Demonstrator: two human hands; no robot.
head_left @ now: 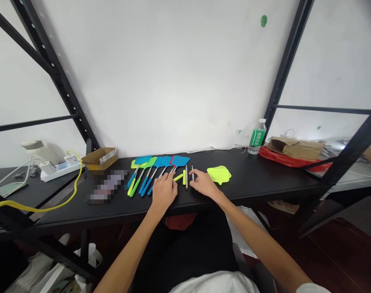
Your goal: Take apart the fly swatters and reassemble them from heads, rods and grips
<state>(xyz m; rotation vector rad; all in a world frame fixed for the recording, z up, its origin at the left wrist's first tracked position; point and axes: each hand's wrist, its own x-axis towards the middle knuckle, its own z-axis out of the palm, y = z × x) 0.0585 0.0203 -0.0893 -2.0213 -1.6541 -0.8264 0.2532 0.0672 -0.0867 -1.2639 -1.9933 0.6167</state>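
Note:
My right hand (204,184) has its thumb and fingers closed around a thin metal rod (193,174) at the front middle of the black table. A second metal rod (186,176), dark at its lower end, lies just left of it. Next to that are two short yellow-green handle pieces, one upright in view (184,178), one slanted (177,178). My left hand (165,189) rests palm down with fingers apart beside the slanted piece, covering the lower part of the rightmost fly swatters. Several fly swatters (148,173) with blue and green heads lie in a row to the left.
Yellow mesh swatter heads (219,175) are stacked right of my right hand. A water bottle (257,137) stands at the back right near cardboard (297,147) on red plastic. Left are an open box (100,159), a blurred flat object (108,187), a power strip (62,171) and yellow cable (72,193).

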